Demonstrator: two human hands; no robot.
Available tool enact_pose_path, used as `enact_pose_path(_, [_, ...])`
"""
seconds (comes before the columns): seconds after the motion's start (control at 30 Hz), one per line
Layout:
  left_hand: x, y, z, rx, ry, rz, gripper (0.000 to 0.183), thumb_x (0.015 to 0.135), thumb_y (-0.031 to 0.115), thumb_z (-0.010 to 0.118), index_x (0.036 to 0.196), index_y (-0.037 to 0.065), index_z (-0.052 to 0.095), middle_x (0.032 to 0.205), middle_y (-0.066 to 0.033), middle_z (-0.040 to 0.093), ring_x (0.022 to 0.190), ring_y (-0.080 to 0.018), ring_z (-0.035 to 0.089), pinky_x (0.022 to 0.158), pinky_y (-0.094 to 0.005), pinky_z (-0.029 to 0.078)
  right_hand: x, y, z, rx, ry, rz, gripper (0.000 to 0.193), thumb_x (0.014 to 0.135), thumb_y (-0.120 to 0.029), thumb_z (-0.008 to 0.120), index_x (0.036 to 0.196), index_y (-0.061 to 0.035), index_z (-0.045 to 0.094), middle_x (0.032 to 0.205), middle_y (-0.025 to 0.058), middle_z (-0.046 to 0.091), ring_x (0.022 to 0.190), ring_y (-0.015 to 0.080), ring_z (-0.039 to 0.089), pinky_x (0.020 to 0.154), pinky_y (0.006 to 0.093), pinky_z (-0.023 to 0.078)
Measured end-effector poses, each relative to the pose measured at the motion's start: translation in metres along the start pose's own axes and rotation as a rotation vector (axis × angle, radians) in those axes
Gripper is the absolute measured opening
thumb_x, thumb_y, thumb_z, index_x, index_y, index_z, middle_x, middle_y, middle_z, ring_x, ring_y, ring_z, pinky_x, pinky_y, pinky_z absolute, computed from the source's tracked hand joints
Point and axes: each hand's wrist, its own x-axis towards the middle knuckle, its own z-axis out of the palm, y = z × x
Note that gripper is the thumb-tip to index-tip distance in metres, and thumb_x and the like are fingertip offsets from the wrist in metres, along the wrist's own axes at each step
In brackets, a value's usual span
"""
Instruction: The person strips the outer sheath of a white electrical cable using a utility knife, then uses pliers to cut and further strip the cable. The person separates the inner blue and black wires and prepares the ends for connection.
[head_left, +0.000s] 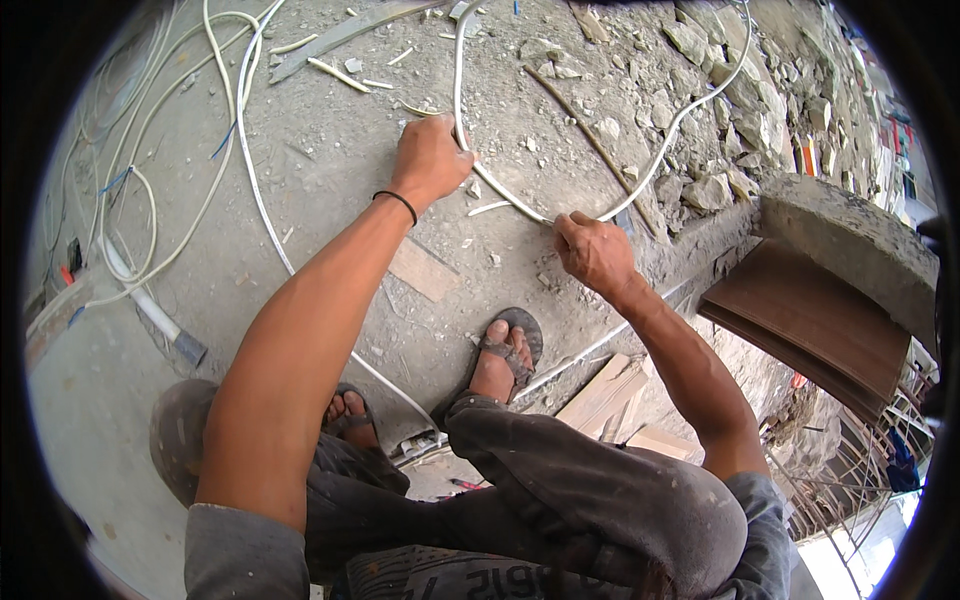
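Dark trousers [620, 490] fill the near end, knees bent, behind the right sandal [531, 335]. Using that sandal as datum. Left hand [430, 160] ahead-left of it, fist closed on the white cable [505, 194]; right hand [595, 250] ahead-right, thumb and fingers pinching the same cable. Cable bows between them ahead of sandal, both runs going farther ahead. My read: light, springy, tough jacket, dust may make it slick. Hold either side of the bend, spread wide; tight bends could kink it. Wood offcut [425, 270] just ahead-left of sandal. Thin rod [583, 133] ahead-right, cable crosses it: snag risk. Rubble [710, 190] farther ahead-right, rough edges; concrete ledge [850, 235] well right. Loose cables [241, 115] well ahead-left. Best room: floor [330, 170] ahead-left, short of those.
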Motion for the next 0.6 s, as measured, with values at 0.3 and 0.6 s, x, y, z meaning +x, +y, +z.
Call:
enact_pose_path(0.3, [0.001,-0.004,0.004,0.038,0.038,0.042,0.023,0.08,0.017,0.087,0.088,0.002,0.072,0.082,-0.0155,0.076,0.082,-0.0321,0.076,0.079,-0.0414,0.059,-0.006,0.014,-0.008,-0.034,-0.07,-0.039,0.01,0.095,-0.016,0.063,0.091,-0.0065,0.06,0.084,0.0127,0.067,0.071,0.0381,0.069,0.061,0.0477,0.055])
enact_pose_path(0.6, [0.002,-0.005,0.006,0.073,0.043,0.068,0.022,0.08,0.017,0.088,0.089,0.004,0.073,0.079,-0.0118,0.076,0.078,-0.0285,0.076,0.077,-0.0395,0.058,-0.012,0.04,-0.015,-0.263,-0.202,-0.168,0.013,0.096,-0.018,0.06,0.102,-0.0067,0.062,0.091,0.0096,0.065,0.07,0.0308,0.071,0.059,0.0431,0.057])
